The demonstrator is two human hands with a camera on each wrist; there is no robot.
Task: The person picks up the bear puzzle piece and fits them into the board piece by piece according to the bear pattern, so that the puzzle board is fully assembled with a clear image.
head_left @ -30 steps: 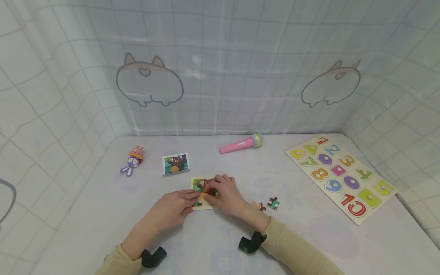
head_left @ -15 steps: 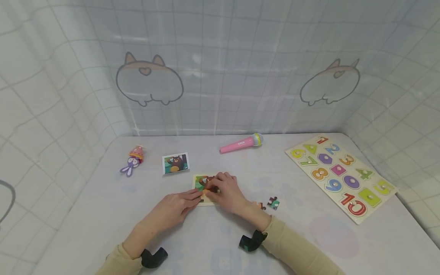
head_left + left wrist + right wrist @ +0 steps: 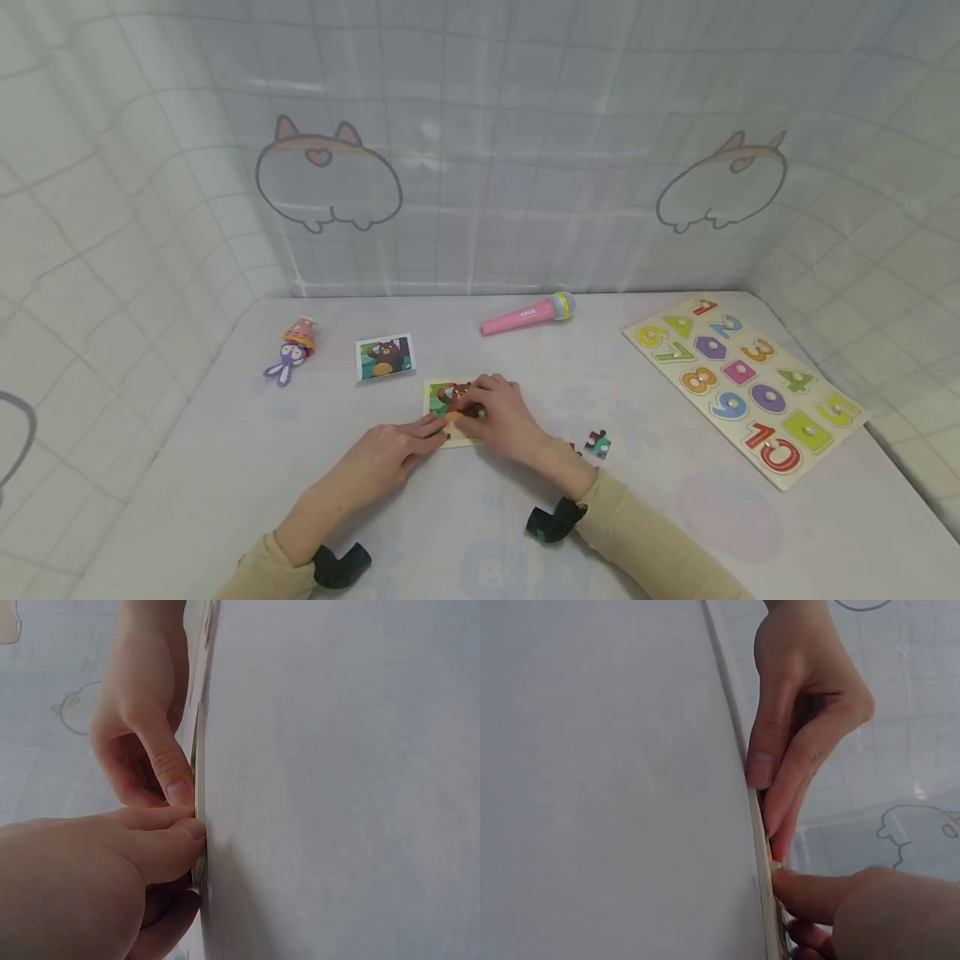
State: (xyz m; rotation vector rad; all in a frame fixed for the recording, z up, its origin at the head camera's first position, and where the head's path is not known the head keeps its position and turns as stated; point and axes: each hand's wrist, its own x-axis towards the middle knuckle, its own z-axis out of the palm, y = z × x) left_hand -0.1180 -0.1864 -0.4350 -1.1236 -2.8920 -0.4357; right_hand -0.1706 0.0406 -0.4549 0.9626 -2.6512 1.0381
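Note:
In the head view a small bear jigsaw board (image 3: 435, 400) lies mid-table under both hands. My left hand (image 3: 390, 454) holds its lower left part, fingers over the face and thumb at the near edge. My right hand (image 3: 506, 421) is bent over the board's right half and pinches a puzzle piece (image 3: 453, 417), orange where it shows; the fingers hide most of it. Both wrist views see the board edge-on, as a thin pale edge (image 3: 200, 750) in the left one. A green and brown puzzle piece (image 3: 598, 444) lies beside my right wrist, and another is partly hidden by it.
Behind the board lies a picture card (image 3: 385, 357) of the bear. A pink toy microphone (image 3: 528, 317) rests at the back, a purple rabbit toy (image 3: 287, 361) at the left. A wooden number board (image 3: 742, 387) covers the right side. Patterned curtains (image 3: 480, 167) surround the table.
The jigsaw board has shifted slightly right and away from me, with both hands moving along. My right wrist now covers more of the nearer loose piece.

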